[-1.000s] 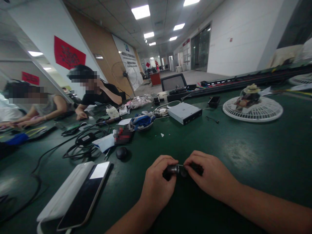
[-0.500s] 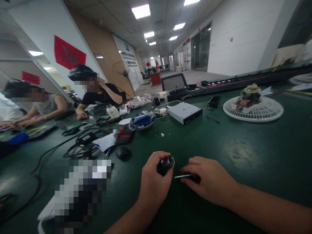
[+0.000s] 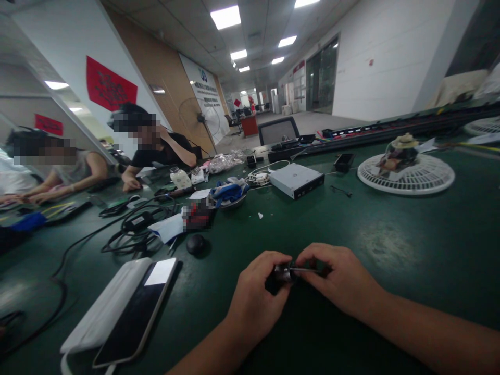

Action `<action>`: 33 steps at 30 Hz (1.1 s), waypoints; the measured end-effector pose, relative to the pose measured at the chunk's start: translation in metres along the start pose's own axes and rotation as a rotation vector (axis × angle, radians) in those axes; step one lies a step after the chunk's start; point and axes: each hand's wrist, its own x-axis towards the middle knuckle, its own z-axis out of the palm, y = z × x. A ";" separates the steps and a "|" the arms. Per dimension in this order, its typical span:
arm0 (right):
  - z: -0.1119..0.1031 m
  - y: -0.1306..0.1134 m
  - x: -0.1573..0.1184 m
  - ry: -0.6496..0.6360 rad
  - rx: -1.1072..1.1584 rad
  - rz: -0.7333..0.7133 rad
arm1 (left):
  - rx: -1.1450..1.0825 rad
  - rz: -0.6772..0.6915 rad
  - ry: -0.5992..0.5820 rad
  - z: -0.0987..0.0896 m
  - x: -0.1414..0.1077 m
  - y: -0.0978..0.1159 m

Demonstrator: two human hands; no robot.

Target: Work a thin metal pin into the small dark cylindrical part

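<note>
Two bare hands fill the near side of my head-camera feed, and I take the silver drive on the green table as my landmark. The left hand, nearer to me than the drive and a little to its left, has thumb and fingers curled firmly around a dark cylinder, whose end pokes out toward the other hand. The right hand, nearer than the drive and slightly to its right, has thumb and forefinger pinched together on a thin metal rod. I see the rod's tip meet the cylinder's end, but I cannot tell how far it goes in. The cylinder itself sits on the near side of the drive, well apart from it.

Left of the drive and nearer, I get a black mouse; farther left and nearer again, a phone. A blue cloth lies to the drive's left, and a white fan grille to its right. Far to the left of the drive, I make out a person in a black top leaning on the table.
</note>
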 end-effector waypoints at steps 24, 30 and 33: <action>0.002 -0.002 0.001 -0.040 -0.019 0.102 | 0.028 0.134 -0.033 -0.003 -0.002 0.001; -0.001 -0.005 0.000 -0.057 0.063 0.077 | 0.057 0.054 0.004 -0.001 -0.004 -0.001; -0.002 -0.006 0.000 -0.032 0.070 0.075 | 0.082 -0.025 0.070 0.001 -0.004 -0.005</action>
